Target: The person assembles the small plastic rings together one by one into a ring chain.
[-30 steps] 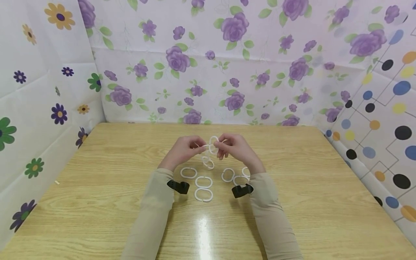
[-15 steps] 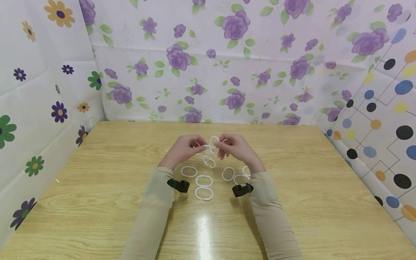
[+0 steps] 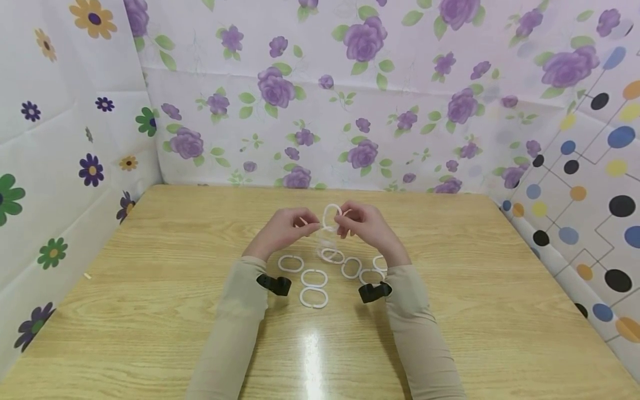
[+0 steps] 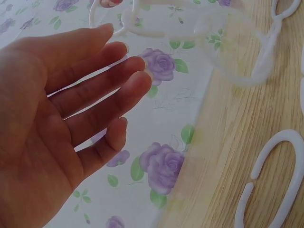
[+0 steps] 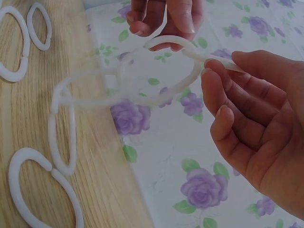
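My right hand [image 3: 365, 221] pinches a white plastic chain link [image 3: 332, 205] between thumb and forefinger. From that link hangs a short chain of similar links, blurred in the middle; its lowest link [image 3: 333, 263] is at or just above the tabletop. Just left of the chain is my left hand [image 3: 287, 230]. In the left wrist view, the left hand [image 4: 71, 109] has parted, gently bent fingers and nothing between them. The right wrist view shows the right hand [image 5: 261, 109] holding the link at its edge, the blurred chain [image 5: 61, 137] sagging away from it.
More white links lie on the wooden table [image 3: 150, 311] nearer the body: a single link [image 3: 290, 271] at left, two touching links [image 3: 314, 308] in the middle, several others by the right wrist. Patterned cloth [image 3: 320, 128] stands behind and at both sides.
The left hand has let go of the chain. Its lower links have dropped and swung right toward the table. The right hand has risen slightly with its link.
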Demonstrator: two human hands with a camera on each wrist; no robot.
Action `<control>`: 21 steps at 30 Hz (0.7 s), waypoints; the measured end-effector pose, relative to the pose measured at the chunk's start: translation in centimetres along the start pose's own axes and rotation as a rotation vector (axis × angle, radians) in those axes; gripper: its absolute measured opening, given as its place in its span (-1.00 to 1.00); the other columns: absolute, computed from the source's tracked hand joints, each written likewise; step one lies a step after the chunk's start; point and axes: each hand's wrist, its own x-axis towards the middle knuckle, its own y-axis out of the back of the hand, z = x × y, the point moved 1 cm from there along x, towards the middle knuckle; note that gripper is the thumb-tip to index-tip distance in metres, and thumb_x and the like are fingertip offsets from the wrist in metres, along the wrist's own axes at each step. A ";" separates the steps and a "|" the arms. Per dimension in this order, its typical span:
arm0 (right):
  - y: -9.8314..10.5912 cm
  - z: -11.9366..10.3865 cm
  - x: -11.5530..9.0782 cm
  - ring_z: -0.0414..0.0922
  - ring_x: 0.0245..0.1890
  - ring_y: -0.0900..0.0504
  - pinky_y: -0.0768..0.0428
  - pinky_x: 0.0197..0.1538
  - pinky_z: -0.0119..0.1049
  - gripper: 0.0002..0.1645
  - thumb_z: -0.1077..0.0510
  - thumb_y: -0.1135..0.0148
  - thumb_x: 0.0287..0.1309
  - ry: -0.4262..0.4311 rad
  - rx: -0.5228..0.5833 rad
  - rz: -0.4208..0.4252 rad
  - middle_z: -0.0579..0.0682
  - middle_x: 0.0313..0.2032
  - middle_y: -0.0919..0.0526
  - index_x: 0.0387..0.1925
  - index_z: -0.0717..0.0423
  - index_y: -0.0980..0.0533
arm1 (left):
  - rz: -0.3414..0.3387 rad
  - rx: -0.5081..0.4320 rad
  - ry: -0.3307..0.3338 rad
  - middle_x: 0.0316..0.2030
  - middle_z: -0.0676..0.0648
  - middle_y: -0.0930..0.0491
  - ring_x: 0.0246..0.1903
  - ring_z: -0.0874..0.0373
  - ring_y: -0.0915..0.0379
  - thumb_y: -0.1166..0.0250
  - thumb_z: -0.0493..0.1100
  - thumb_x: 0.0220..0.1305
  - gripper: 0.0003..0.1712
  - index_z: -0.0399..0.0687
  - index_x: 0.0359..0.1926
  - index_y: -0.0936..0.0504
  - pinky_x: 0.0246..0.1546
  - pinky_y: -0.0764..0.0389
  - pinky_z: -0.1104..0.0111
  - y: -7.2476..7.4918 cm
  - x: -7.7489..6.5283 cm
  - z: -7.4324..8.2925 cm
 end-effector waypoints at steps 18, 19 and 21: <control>-1.0 -0.2 0.1 -0.04 -0.31 -0.73 -0.63 -0.14 0.00 -0.93 0.30 -0.15 0.28 0.039 0.050 -0.108 0.24 -0.32 -0.70 -0.29 0.26 -0.44 | 0.004 0.016 -0.010 -0.23 -0.07 -0.69 -0.30 0.09 -0.56 -0.20 0.04 0.37 -0.74 0.01 -0.13 -0.67 -0.24 -0.56 0.29 0.2 0.2 -0.1; -1.1 -0.2 0.2 -0.02 -0.30 -0.73 -0.63 -0.13 0.03 -0.93 0.30 -0.15 0.28 0.049 0.052 -0.118 0.24 -0.32 -0.69 -0.29 0.27 -0.44 | 0.007 0.018 -0.008 -0.23 -0.05 -0.68 -0.29 0.11 -0.55 -0.21 0.04 0.36 -0.75 0.01 -0.14 -0.66 -0.24 -0.56 0.29 0.2 0.2 -0.1; -1.3 -0.2 0.2 -0.01 -0.28 -0.73 -0.61 -0.10 0.09 -0.92 0.30 -0.15 0.29 0.072 0.052 -0.138 0.23 -0.32 -0.65 -0.28 0.30 -0.45 | 0.013 0.020 -0.010 -0.24 -0.04 -0.68 -0.29 0.11 -0.55 -0.21 0.05 0.35 -0.75 0.01 -0.16 -0.66 -0.23 -0.56 0.28 0.2 0.1 0.0</control>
